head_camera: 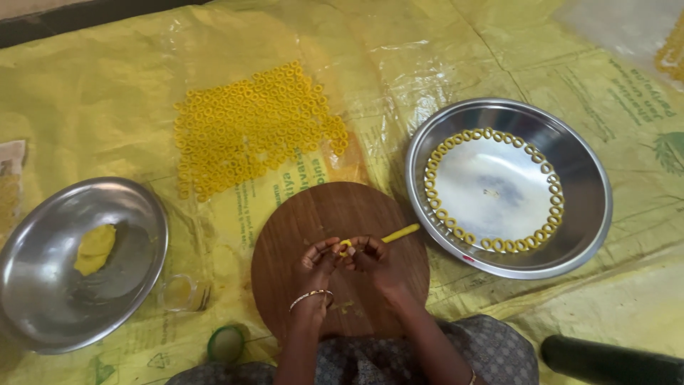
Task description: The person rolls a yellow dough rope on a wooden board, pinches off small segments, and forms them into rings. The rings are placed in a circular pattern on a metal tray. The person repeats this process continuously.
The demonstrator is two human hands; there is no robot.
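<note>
Sheet: yellow plastic, spread under everything.
Right pan: steel, dough rings lining its floor.
Board: round, wooden, centre near.
Left hand, right hand: fingers pinched together on dough strip over board.

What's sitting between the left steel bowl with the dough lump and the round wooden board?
In the head view, a small clear glass stands on the yellow plastic sheet between the left steel bowl and the round wooden board; a green-rimmed lid lies lower.
</note>
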